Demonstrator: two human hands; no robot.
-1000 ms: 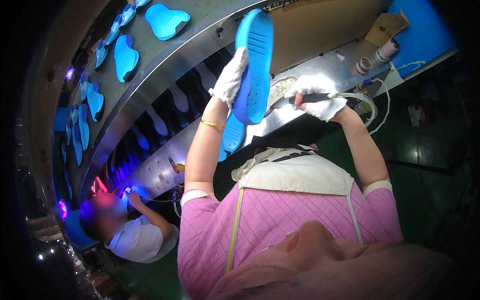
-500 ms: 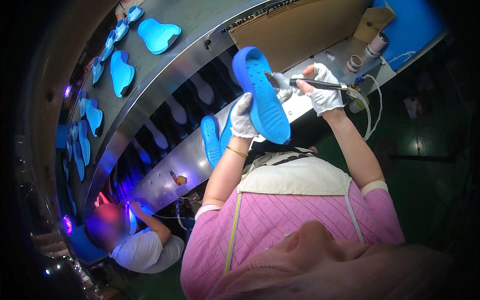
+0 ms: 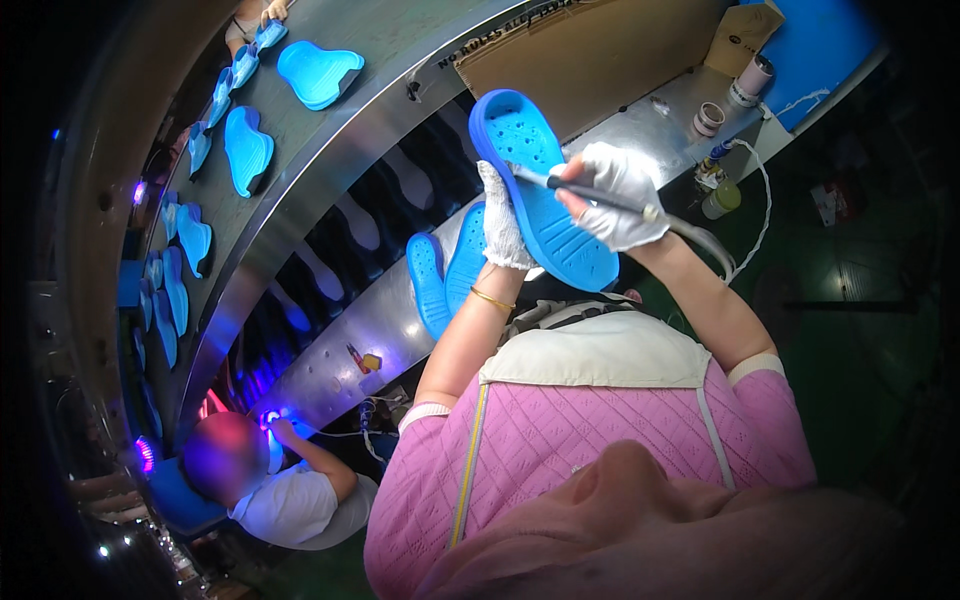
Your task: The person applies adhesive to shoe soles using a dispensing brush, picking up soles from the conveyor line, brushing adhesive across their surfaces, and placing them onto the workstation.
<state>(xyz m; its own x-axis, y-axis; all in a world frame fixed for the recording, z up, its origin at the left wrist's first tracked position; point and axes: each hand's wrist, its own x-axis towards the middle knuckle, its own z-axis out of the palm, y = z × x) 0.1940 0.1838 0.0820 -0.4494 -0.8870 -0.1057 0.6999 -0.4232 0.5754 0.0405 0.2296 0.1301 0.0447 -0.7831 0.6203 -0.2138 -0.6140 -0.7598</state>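
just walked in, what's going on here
The left hand holds up a blue sole, and the right hand holds a brush with its tip over the sole's face. Two more soles lie on the bench, and blue pieces sit on the belt. Another person is farther along the bench.

Bright blue marks the sole at center, white the gloves, cream the apron; diamonds pattern the pink sweater at lower center.
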